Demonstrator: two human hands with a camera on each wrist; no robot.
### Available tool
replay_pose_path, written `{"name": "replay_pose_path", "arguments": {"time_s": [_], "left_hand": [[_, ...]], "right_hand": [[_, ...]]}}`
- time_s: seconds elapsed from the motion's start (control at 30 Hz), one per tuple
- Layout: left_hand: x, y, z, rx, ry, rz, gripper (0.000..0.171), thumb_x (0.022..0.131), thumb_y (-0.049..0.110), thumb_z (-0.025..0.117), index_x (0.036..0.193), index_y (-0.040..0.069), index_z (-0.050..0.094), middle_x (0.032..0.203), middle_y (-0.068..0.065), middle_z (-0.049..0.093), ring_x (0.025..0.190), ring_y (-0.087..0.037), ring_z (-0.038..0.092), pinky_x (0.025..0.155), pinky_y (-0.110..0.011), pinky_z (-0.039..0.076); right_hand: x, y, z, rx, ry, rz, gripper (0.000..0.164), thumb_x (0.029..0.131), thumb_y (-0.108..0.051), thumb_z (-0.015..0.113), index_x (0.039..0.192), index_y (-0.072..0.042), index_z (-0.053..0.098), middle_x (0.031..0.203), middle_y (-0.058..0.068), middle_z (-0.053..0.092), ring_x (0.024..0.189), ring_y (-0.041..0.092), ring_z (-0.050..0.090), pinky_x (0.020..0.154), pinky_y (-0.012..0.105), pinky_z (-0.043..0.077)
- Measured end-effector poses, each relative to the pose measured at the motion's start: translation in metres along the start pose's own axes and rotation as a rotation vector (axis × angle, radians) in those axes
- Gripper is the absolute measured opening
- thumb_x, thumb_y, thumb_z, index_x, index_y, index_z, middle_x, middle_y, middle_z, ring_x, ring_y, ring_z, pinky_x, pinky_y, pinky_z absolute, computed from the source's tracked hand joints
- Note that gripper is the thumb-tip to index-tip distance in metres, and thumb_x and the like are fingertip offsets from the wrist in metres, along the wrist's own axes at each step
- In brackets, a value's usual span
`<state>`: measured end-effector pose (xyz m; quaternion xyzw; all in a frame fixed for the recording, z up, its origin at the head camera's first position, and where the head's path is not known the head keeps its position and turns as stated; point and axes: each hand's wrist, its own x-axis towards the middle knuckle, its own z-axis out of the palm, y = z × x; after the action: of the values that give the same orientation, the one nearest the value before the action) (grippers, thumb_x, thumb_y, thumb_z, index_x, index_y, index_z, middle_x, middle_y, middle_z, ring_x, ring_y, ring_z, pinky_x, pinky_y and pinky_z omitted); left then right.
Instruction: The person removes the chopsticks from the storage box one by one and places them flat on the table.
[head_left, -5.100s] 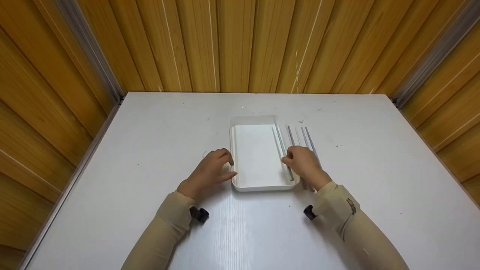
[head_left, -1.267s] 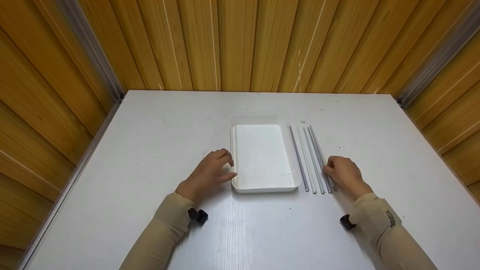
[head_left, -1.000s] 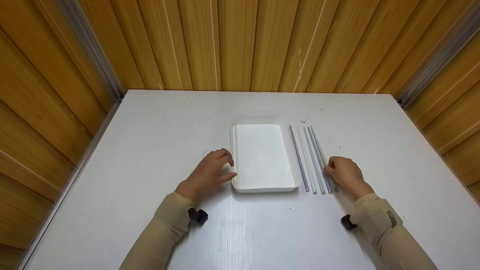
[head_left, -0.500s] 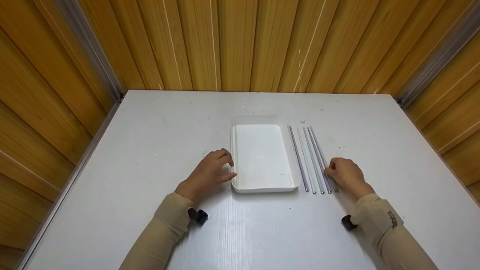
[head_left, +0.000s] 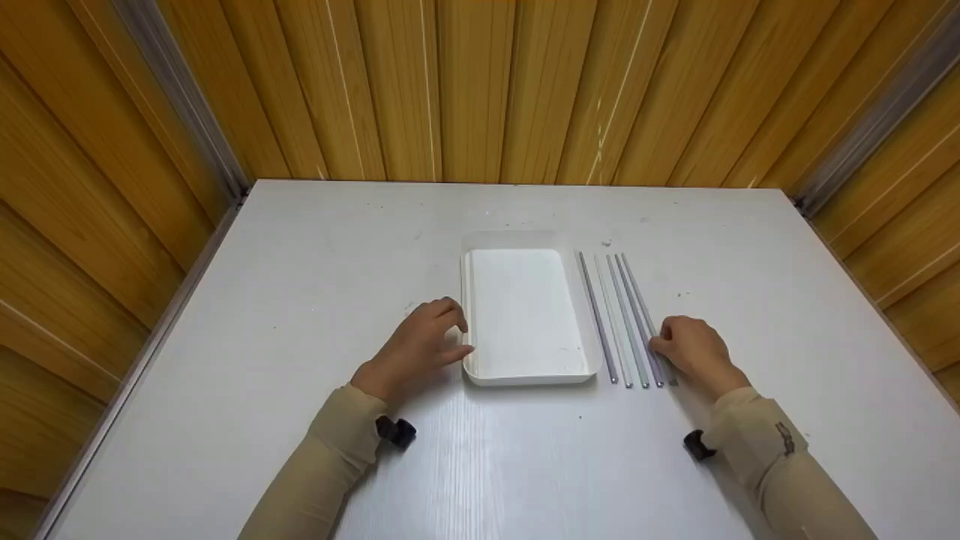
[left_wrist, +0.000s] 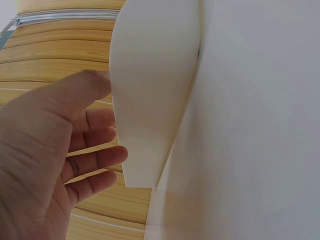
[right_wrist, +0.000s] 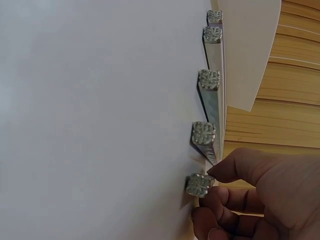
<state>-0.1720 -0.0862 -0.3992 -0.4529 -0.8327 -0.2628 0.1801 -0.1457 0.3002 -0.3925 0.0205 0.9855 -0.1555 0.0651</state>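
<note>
In the head view, my left hand [head_left: 416,346] is at the left side of a shallow white rectangular tray [head_left: 525,315]; its thumb reaches over the rim and its fingers curl at the edge. The left wrist view has the fingertips on the upper edge of the tray wall [left_wrist: 150,90]. My right hand [head_left: 694,352] pinches the rightmost of several metal chopsticks [head_left: 598,319] near its thick end. That pinched chopstick [right_wrist: 198,185] has a square, patterned end face, close over the table. The rest lie in a row right of the tray, thick ends toward me.
The white tabletop [head_left: 480,465] carries small specks and scuffs. Wood-patterned panels [head_left: 472,90] rise behind it and on both sides, with grey metal posts in the corners. A small dark camera [head_left: 698,445] sits at the right wrist.
About five seconds ago my right hand held a chopstick over the tray's right side; now it is right of the other chopsticks. Over the last second it shifts only slightly. The left hand stays put.
</note>
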Motion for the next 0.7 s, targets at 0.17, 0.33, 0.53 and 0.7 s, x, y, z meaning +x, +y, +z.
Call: {"name": "replay_pose_path", "arguments": {"time_s": [0.17,0.33,0.53,0.7], "left_hand": [[-0.010,-0.023,0.035,0.028,-0.023,-0.118,0.025,0.079,0.021,0.079,0.090,0.007,0.062,0.099,-0.004,0.060,0.090,-0.020,0.058,0.082,-0.033,0.050],[-0.012,-0.028,0.040,0.021,-0.007,-0.090,0.025,0.079,0.023,0.078,0.091,0.008,0.062,0.098,-0.004,0.060,0.090,-0.019,0.058,0.082,-0.034,0.050],[-0.011,-0.027,0.037,0.031,-0.029,-0.098,0.023,0.081,0.022,0.077,0.091,0.007,0.063,0.098,-0.004,0.060,0.091,-0.019,0.059,0.083,-0.033,0.050],[-0.009,-0.027,0.036,0.046,-0.027,-0.099,0.024,0.080,0.022,0.078,0.091,0.006,0.063,0.099,-0.005,0.061,0.092,-0.020,0.060,0.083,-0.034,0.051]], "right_hand": [[0.023,0.035,0.015,0.036,-0.076,0.002,0.023,0.088,-0.023,0.059,0.079,-0.002,0.056,0.072,0.008,0.057,0.066,0.020,0.049,0.055,0.027,0.036],[0.025,0.038,0.022,0.024,-0.046,0.019,0.021,0.088,-0.021,0.058,0.079,-0.002,0.056,0.070,0.007,0.056,0.065,0.019,0.048,0.054,0.027,0.034],[0.022,0.035,0.017,0.021,-0.048,0.030,0.022,0.090,-0.022,0.055,0.082,-0.002,0.058,0.071,0.007,0.057,0.065,0.019,0.048,0.054,0.026,0.035],[0.023,0.034,0.010,0.019,-0.033,0.041,0.023,0.090,-0.023,0.053,0.087,0.000,0.059,0.071,0.008,0.058,0.064,0.019,0.049,0.053,0.026,0.036]]}}
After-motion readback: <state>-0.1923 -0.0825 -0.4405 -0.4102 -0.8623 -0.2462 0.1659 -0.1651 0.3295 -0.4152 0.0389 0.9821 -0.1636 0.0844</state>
